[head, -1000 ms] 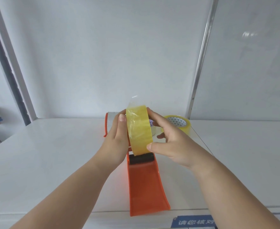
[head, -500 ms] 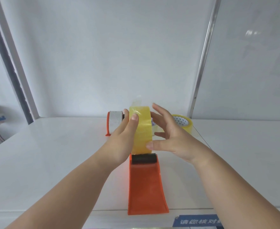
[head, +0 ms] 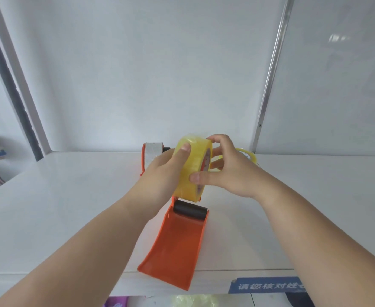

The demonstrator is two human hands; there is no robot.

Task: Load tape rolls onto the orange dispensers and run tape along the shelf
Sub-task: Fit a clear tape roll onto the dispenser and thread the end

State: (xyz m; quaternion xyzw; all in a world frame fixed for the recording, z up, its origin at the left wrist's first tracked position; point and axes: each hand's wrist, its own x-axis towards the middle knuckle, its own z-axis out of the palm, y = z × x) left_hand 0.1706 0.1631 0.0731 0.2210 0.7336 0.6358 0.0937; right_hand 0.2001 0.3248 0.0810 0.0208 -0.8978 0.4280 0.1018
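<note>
While orange plastic tape dispenser [head: 177,247] overhangs white shelf [head: 60,207] front edge, left hand [head: 162,173] and right hand [head: 228,171] clamp yellowish transparent tape roll [head: 192,167]; open shelf either side.

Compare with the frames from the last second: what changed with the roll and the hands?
The yellow tape roll has turned from edge-on to angled, its core now facing right, above the orange dispenser. The right hand, spread open half a second ago, has closed its fingers round the roll again. The left hand keeps its grip on the other side. The second dispenser and spare roll behind have not moved.
</note>
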